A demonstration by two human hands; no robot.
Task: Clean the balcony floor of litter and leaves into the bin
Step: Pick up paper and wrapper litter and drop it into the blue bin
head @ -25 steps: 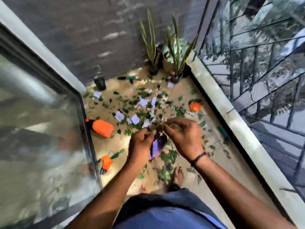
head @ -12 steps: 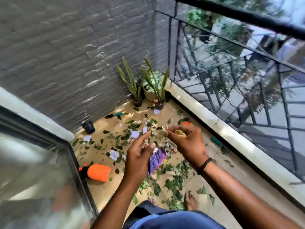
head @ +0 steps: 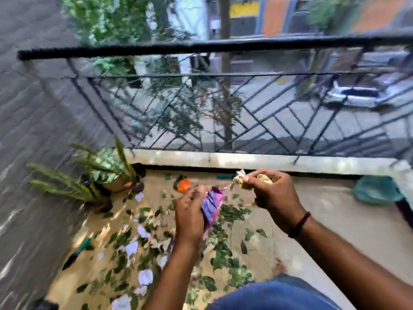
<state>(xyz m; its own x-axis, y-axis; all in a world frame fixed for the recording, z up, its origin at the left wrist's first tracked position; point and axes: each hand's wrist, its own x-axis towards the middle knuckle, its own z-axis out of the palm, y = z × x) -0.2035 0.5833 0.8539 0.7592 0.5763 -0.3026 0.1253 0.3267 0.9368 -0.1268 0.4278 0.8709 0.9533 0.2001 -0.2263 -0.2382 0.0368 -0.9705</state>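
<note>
Head view looks down over a balcony floor (head: 330, 222) toward a black railing (head: 223, 44) with a street beyond. The left hand (head: 190, 217) curls its fingers around a purple wrapper (head: 211, 205), holding it upright above the middle of the floor. The right hand (head: 271, 193) is curled too: its thumb and fingers pinch a small crumpled scrap (head: 240, 176) at the tips, and a pale yellowish piece (head: 264, 178) sits tucked in its palm. A thin strip runs between the scrap and the top of the wrapper; what it is cannot be told through the blur. A dark bracelet (head: 299, 224) circles the right wrist.

Below the hands, green leaves (head: 223, 249) and pale paper bits (head: 145, 277) lie scattered across the left and middle of the floor. An orange object (head: 184, 184) lies near the far edge, just beside the low ledge (head: 245, 161) under the railing. Potted plants (head: 105, 173) stand in the far left corner against a grey brick wall (head: 33, 130). A green-handled tool (head: 83, 245) lies near the wall at the left edge. A teal cloth (head: 375, 190) sits at the far right corner. No bin is in sight. Blue clothing (head: 274, 296) fills the bottom edge.
</note>
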